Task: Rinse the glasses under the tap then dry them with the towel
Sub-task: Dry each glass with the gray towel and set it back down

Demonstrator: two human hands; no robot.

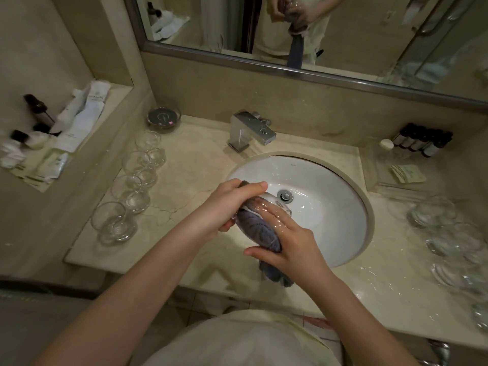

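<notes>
Over the front of the white sink (330, 186), my two hands hold one clear glass (280, 205) with a grey-blue towel (260, 235) bunched in it. My left hand (232, 199) grips the glass from the upper left, fingers curled over it. My right hand (293, 244) holds the towel from the lower right, thumb underneath; its fingers show through the clear wall of the glass. A tail of the towel hangs below my right hand. The chrome tap (250, 130) stands behind the sink, and no water is visible running.
Several clear glasses (116, 223) stand in a row on the marble counter to the left, and several more glasses (433, 212) sit on the wet counter to the right. Small dark bottles (422, 141) line the back right. Toiletry packets (79, 122) lie on the left ledge.
</notes>
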